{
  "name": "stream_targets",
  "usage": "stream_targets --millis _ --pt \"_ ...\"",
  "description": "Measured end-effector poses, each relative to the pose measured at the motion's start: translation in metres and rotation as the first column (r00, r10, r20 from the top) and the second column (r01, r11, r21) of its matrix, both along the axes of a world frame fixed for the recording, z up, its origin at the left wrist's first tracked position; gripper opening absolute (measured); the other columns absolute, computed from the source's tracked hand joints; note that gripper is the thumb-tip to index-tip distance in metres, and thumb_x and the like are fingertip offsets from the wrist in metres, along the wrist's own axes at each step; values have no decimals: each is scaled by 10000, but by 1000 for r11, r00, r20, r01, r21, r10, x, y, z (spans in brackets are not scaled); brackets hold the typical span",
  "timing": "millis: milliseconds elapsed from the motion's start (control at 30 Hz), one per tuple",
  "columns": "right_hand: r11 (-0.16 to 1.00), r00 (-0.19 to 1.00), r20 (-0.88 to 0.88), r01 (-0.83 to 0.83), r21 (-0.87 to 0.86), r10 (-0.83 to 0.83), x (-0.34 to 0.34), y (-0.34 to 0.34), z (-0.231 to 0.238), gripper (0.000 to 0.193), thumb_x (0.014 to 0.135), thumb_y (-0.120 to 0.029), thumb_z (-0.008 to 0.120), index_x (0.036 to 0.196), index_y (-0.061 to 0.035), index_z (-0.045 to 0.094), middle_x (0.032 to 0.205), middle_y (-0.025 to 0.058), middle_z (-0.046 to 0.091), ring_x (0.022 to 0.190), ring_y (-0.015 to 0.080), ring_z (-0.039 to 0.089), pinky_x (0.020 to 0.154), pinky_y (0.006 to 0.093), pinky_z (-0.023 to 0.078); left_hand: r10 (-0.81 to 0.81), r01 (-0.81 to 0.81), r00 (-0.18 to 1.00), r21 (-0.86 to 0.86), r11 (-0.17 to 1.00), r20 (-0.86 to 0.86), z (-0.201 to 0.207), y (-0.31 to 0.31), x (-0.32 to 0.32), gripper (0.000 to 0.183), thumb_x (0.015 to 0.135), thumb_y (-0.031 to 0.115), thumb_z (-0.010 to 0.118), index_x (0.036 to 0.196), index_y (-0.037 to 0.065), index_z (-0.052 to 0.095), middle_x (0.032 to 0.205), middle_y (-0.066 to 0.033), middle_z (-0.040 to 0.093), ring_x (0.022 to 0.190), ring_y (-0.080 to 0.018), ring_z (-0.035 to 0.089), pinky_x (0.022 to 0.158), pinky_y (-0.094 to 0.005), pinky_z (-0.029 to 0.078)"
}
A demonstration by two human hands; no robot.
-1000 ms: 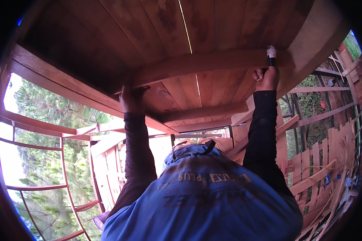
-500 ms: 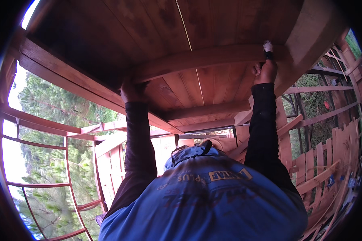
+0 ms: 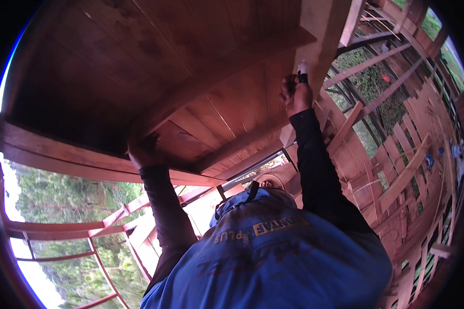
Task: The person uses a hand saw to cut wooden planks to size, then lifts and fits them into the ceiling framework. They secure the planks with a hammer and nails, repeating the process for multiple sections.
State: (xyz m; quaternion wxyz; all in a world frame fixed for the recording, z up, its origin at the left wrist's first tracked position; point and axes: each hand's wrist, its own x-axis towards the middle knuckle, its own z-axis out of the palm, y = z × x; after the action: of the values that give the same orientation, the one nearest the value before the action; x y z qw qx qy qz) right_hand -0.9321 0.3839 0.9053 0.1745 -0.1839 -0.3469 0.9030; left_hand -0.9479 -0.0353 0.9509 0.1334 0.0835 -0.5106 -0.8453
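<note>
A large panel of reddish-brown boards [image 3: 201, 118] with crosswise battens [image 3: 232, 69] hangs above and in front of me. My left hand [image 3: 143, 150] grips the panel's left side where a batten meets the long side rail [image 3: 72, 154]; shadow hides most of its fingers. My right hand [image 3: 298, 95] is raised beside the panel's paler right rail [image 3: 319, 44], its fingers curled. From it rises a white tip with a black band [image 3: 302, 72]. Whether that is a wrapped finger or a small thing held, I cannot tell.
At the left runs an open wooden frame [image 3: 51, 257] with trees [image 3: 72, 201] beyond it. To the right lie several planks [image 3: 407, 159] and slats, with beams [image 3: 368, 64] crossing over greenery. A blue item [image 3: 429, 160] sits among the planks.
My view has tilted, and the panel appears turned and shifted left. My right hand has come away from the batten's end and sits lower. My left hand stays at the panel's left side.
</note>
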Motion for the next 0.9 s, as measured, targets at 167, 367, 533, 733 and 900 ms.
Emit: stream_targets --millis 167,367,533,733,900 --pt "992 957 287 80 -93 -50 70 -35 -116 410 977 -493 456 859 -122 583 624 -40 508 488 92 428 454 295 333 -86 85 996 21 996 33 -2 -4 1 400 952 362 512 1246 96 568 928 -98 630 759 -220 626 661 -339 512" --pt "962 898 430 35 -269 87 150 -134 -194 374 981 -463 485 757 -168 536 525 -88 390 382 57 318 402 241 252 -247 246 969 18 969 15 -1 -15 9 373 924 379 559 1193 123 598 847 -87 621 739 -214 620 697 -373 524" --pt "969 973 208 -49 -242 102 154 -189 -194 377 992 -423 467 832 -104 590 590 -32 492 435 77 416 392 244 304 -286 286 958 145 947 -21 2 -20 4 319 928 355 555 1113 102 613 864 -102 646 718 -225 625 698 -386 536" --pt "991 994 -78 90 102 -83 40 -125 -35 284 975 -329 475 916 -80 597 669 12 584 497 92 548 420 271 449 -317 334 942 195 922 -114 0 -25 -12 298 943 294 519 1071 39 607 860 -104 670 698 -243 641 699 -396 546" --pt "981 1000 -20 -8 195 12 -26 -57 45 361 942 -443 474 966 -93 560 708 44 615 531 147 591 469 328 520 -287 315 944 190 930 -162 6 -9 4 253 940 272 542 1044 56 624 835 -77 645 687 -182 581 619 -331 480"
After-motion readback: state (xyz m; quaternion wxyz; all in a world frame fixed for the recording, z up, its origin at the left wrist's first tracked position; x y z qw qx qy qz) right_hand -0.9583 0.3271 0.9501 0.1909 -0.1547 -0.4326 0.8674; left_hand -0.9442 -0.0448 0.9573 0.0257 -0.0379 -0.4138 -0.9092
